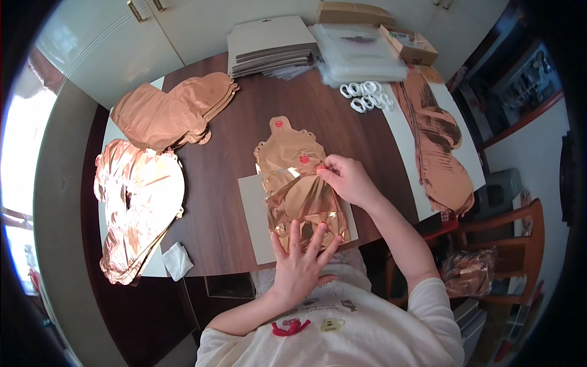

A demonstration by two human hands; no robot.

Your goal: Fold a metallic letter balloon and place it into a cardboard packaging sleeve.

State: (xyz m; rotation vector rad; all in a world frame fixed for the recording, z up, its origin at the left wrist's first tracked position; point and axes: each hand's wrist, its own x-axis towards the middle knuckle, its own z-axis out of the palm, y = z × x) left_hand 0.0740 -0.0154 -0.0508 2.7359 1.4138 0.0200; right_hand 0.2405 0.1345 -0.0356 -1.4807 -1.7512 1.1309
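Observation:
A flat, uninflated copper-coloured foil balloon [286, 148] lies in front of me, partly folded, with red spots on its top tab and upper part. Beneath it, a grey cardboard sheet [249, 214] shows along both sides. My left hand [301, 264] rests on the balloon's near end, fingers spread and flat. At the balloon's right edge, my right hand [347, 177] pinches the foil between thumb and forefinger, close to a red spot.
Copper foil balloons lie in stacks at far left [165, 113], near left [140, 205] and right [443, 153]. Cardboard sheets [269, 38], clear plastic bags [358, 52], white rings [367, 96] and an open box [411, 46] line the back. A white tissue [177, 262] sits near the front edge.

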